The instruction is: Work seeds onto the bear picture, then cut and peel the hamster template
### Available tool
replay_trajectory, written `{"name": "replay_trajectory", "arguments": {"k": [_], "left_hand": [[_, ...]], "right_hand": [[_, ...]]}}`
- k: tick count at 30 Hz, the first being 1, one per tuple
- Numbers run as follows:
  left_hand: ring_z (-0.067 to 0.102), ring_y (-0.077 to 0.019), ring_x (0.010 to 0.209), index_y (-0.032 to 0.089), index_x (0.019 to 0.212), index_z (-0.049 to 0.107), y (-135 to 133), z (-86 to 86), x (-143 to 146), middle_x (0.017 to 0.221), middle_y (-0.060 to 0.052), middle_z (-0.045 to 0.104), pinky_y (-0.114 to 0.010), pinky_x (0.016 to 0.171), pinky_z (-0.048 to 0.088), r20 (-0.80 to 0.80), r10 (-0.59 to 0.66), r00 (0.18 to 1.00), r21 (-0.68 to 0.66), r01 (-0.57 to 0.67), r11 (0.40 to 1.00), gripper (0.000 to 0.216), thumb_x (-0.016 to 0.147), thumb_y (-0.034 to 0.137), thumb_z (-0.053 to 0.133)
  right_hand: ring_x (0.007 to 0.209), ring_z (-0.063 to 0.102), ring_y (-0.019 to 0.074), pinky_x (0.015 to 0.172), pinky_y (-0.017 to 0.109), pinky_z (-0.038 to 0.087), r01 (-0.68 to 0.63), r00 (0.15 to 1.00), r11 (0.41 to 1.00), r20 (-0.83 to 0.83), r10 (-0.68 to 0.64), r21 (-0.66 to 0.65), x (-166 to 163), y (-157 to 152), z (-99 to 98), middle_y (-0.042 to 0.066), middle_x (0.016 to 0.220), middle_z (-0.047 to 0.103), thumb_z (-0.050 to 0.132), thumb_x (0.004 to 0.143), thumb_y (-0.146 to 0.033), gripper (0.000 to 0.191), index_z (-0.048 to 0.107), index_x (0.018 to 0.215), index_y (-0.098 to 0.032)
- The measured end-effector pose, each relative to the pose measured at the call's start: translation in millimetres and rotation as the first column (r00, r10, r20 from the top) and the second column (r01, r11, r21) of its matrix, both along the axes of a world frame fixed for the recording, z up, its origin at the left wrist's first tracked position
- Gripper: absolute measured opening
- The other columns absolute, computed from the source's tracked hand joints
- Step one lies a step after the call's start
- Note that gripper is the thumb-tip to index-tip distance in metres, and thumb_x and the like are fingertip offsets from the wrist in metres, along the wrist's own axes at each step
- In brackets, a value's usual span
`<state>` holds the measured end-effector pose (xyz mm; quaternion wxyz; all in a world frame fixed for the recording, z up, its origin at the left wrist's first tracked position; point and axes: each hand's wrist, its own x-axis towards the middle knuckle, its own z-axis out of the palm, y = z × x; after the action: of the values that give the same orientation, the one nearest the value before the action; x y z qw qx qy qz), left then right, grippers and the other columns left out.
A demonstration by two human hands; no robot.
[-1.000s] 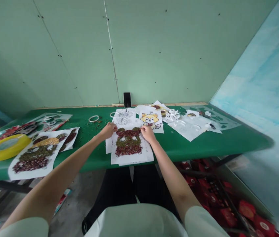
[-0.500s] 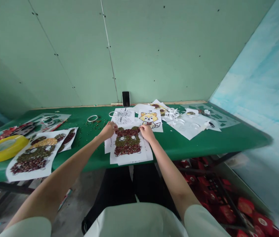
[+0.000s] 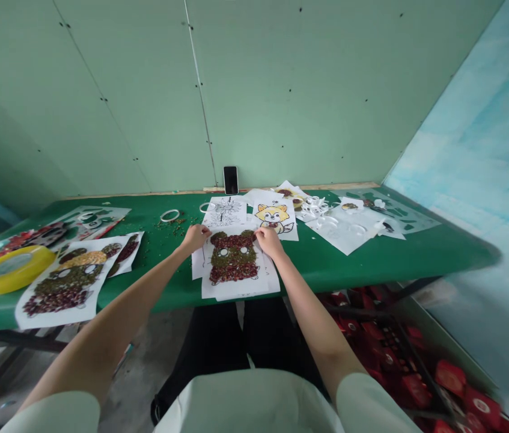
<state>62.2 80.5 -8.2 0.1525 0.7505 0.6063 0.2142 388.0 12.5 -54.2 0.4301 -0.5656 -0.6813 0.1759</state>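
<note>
In front of me on the green table lies a seed picture (image 3: pixel 235 258), a white sheet with an animal filled in with dark red and green seeds or beans. It rests over other white sheets whose edges stick out beneath it. My left hand (image 3: pixel 196 238) is closed at its upper left corner, fingertips pressed together on the paper's edge. At the upper right, my right hand (image 3: pixel 269 241) pinches the sheet near the animal's ear. The exact grip of the fingertips is too small to make out fully.
A yellow tape roll (image 3: pixel 13 269) and another seed picture (image 3: pixel 67 282) lie at the left. Behind my hands are a flower line drawing (image 3: pixel 226 211), a fox picture (image 3: pixel 273 218) and a white tape ring (image 3: pixel 170 216). A phone (image 3: pixel 231 180) leans on the wall.
My left hand has shifted slightly left, off the animal's ear toward the sheet's corner. My right hand stays at the upper right. The whole view has moved slightly.
</note>
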Motion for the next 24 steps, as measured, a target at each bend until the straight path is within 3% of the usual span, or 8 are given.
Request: {"name": "replay_trajectory", "arguments": {"k": [12, 24], "left_hand": [[0.068, -0.0236, 0.074, 0.019, 0.070, 0.074, 4, -4.1, 13, 0.071, -0.009, 0.074, -0.029, 0.066, 0.049, -0.011, 0.042, 0.999, -0.042, -0.042, 0.998, 0.029, 0.086, 0.043, 0.072], [0.070, -0.0267, 0.076, 0.018, 0.072, 0.079, -1, 5.5, 14, 0.069, -0.010, 0.075, -0.030, 0.067, 0.051, 0.000, 0.047, 0.999, -0.038, -0.047, 0.998, 0.029, 0.086, 0.040, 0.068]], "right_hand": [[0.096, 0.071, 0.0251, 0.093, 0.036, 0.052, 0.001, 1.000, 1.000, 0.010, -0.001, -0.018, 0, -1, 2.1, 0.010, 0.102, 0.082, 0.051, 0.104, -0.021, 0.031, 0.082, 0.096, -0.020], [0.096, 0.073, 0.0248, 0.090, 0.034, 0.052, 0.000, 1.000, 1.000, 0.026, 0.000, 0.001, -1, -2, 5.6, 0.010, 0.100, 0.082, 0.053, 0.102, -0.019, 0.031, 0.082, 0.093, -0.020]]}}
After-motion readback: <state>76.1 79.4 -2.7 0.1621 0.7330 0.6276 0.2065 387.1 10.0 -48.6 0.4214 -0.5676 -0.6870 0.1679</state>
